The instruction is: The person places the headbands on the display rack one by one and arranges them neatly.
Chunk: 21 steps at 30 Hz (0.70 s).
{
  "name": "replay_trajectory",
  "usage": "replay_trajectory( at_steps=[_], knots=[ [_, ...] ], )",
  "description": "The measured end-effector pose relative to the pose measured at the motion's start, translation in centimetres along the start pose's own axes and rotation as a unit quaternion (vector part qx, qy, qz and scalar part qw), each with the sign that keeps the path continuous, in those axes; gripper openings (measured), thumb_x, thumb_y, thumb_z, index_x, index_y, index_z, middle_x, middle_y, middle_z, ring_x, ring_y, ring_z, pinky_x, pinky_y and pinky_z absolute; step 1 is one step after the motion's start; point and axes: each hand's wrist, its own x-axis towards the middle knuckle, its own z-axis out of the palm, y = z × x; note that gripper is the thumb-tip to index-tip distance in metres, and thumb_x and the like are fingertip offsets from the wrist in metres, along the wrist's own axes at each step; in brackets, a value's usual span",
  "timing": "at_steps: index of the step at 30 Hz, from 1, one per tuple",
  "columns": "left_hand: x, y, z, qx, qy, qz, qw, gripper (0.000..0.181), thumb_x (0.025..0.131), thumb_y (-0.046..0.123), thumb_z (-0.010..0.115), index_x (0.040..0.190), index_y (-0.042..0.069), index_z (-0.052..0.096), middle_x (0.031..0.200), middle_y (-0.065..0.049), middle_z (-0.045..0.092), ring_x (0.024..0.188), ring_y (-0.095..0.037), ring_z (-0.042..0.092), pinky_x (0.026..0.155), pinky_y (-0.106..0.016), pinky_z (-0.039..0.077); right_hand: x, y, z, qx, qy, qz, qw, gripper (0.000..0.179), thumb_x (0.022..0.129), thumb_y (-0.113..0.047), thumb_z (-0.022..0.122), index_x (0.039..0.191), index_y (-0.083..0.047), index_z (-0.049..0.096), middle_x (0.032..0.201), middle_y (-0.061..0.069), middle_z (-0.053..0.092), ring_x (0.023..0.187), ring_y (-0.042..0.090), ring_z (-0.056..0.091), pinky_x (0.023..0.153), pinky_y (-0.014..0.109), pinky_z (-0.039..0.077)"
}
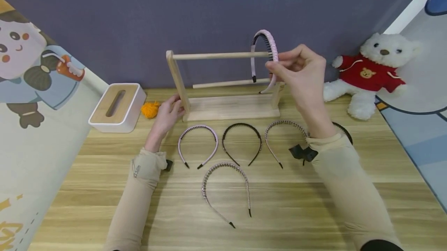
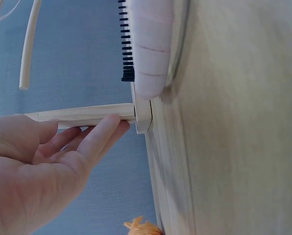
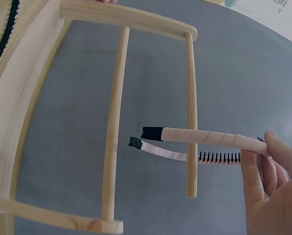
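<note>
My right hand (image 1: 302,72) pinches a pale pink headband (image 1: 274,45) with black comb teeth between thumb and fingers. Near its free right end, the upper rod (image 1: 216,55) of a wooden rack passes through the headband's arch. In the right wrist view, the headband's two black-tipped ends (image 3: 152,133) point toward the lower rod (image 3: 115,122). At the rack's left post (image 1: 179,82), my left hand (image 1: 167,117) touches the wood with loosely bent fingers. The left wrist view shows these fingers (image 2: 99,137) against the post, some tips hidden behind it.
In front of the rack lie a lilac headband (image 1: 198,127), a black one (image 1: 241,125) and two beaded ones (image 1: 284,122). My right forearm partly covers another dark headband (image 1: 345,131). A tissue box (image 1: 130,117) and orange yarn (image 1: 150,109) sit left; a teddy bear (image 1: 366,72) sits right.
</note>
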Motion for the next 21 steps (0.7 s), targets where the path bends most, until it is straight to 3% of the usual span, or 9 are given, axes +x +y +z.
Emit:
replay_trajectory(
  at_steps=[21],
  knots=[
    [0.1,-0.1,0.0,0.005,0.001,-0.004,1.0,0.047,0.118,0.012,0.038,0.16,-0.011,0.038,0.152,-0.038,0.048,0.134,-0.049,0.057,0.111,-0.043,0.054,0.0,1.5,5.2,0.012,-0.023,0.023,0.9994,0.018,0.087,0.01,0.086,0.094,0.004,0.07,0.083,0.016,0.073,0.068,0.027,0.073,0.065,0.034,0.069]
  ],
)
